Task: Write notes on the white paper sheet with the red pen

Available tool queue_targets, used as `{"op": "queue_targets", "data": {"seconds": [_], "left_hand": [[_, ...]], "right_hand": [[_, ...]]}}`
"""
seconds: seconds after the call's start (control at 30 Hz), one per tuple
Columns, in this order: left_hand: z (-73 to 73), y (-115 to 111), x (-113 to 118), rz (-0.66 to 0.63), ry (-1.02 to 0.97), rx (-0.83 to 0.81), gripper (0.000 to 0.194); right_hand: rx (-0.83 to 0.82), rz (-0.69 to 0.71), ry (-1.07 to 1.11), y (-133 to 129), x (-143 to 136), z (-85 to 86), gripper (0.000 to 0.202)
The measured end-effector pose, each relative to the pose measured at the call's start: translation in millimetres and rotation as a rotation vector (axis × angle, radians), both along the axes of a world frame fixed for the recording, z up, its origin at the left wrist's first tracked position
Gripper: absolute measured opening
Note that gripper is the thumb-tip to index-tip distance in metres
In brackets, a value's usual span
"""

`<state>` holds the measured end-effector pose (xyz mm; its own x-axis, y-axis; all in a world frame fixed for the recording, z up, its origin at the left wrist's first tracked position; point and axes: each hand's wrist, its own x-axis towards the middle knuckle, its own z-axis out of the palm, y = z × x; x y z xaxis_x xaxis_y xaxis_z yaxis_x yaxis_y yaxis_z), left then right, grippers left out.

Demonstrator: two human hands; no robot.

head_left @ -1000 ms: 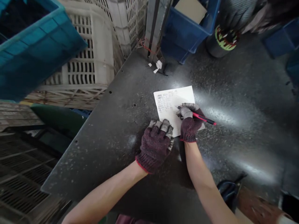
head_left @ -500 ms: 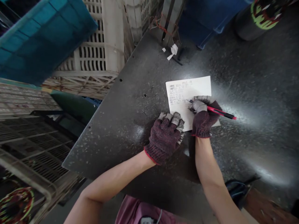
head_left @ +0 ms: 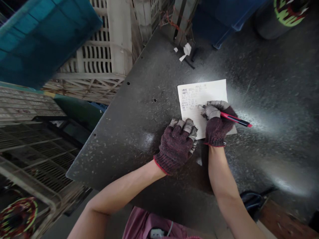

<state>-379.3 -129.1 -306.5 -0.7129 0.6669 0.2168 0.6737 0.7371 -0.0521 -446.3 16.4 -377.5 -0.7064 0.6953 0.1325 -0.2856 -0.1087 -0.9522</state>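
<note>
A sheet of white paper [head_left: 214, 88] with several lines of handwriting lies on the dark table. My right hand [head_left: 219, 121], in a dark maroon knit glove with grey tape round the fingers, grips a red and black pen [head_left: 234, 118]. The pen's tip points at the written lines on the left half of the sheet. My left hand [head_left: 178, 141], gloved and taped the same way, lies flat, with its fingers over the paper's lower left corner and its palm on the table.
The metal table [head_left: 124, 132] has small holes along its left edge. White paper scraps [head_left: 186, 49] lie near the post at the back. White plastic crates [head_left: 119, 39] and a teal bin [head_left: 50, 43] stand left; a blue bin [head_left: 224, 20] and a dark cylinder [head_left: 270, 23] stand back right.
The view has shifted slightly. My right hand and the pen have barely moved over the sheet, and my left hand stays in place on the corner.
</note>
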Motion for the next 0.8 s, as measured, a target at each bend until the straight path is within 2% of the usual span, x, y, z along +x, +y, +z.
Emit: {"op": "queue_targets", "data": {"seconds": [0.3,0.47,0.63,0.8], "left_hand": [[0.2,0.3,0.0,0.001,-0.019,-0.015,0.035],[1.7,0.0,0.3,0.010,-0.016,-0.019,0.035],[0.7,-1.7,0.0,-0.003,-0.041,-0.039,0.038],[-0.7,-2.2,0.1,-0.006,-0.025,-0.027,0.040]], "right_hand": [[0.014,0.001,0.016,-0.6,1.3,0.6,0.004],[-0.080,-0.032,0.015,-0.9,1.8,-2.2,0.005],[-0.027,0.099,0.009,-1.2,7.5,3.4,0.005],[0.005,0.131,-0.017,-0.2,9.3,2.3,0.006]]}}
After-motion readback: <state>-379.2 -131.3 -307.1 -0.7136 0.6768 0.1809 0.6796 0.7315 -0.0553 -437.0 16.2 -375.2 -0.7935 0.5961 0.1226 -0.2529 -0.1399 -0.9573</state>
